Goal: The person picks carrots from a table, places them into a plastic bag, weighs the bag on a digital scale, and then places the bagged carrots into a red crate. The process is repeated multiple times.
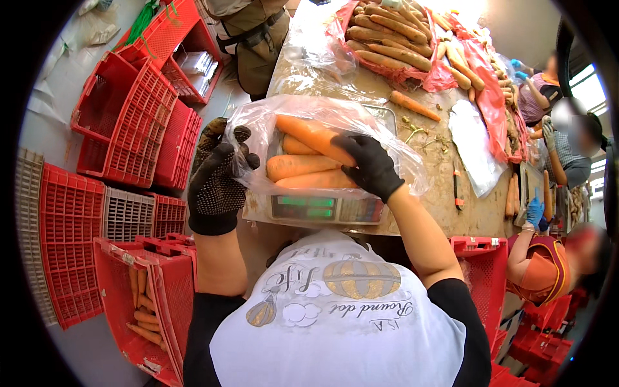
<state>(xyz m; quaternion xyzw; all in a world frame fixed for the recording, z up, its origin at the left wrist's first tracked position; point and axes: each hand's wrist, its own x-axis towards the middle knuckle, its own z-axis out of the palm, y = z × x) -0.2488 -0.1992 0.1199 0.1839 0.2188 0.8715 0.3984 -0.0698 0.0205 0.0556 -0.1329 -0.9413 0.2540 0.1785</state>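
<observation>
A clear plastic bag [258, 132] lies on a digital scale [322, 209] at the near edge of a muddy table [438, 187]. Inside it are several orange carrots [300, 166]. My left hand [216, 184], in a black dotted glove, grips the bag's left edge. My right hand [371, 164], also gloved in black, reaches into the bag's open mouth and is closed on the top carrot [313, 134].
A heap of carrots [393, 39] on red plastic lies at the table's far end, with one loose carrot [412, 105]. Red crates [129, 116] are stacked on the left; one crate [138, 309] by my knee holds carrots. Other people [548, 258] work at right.
</observation>
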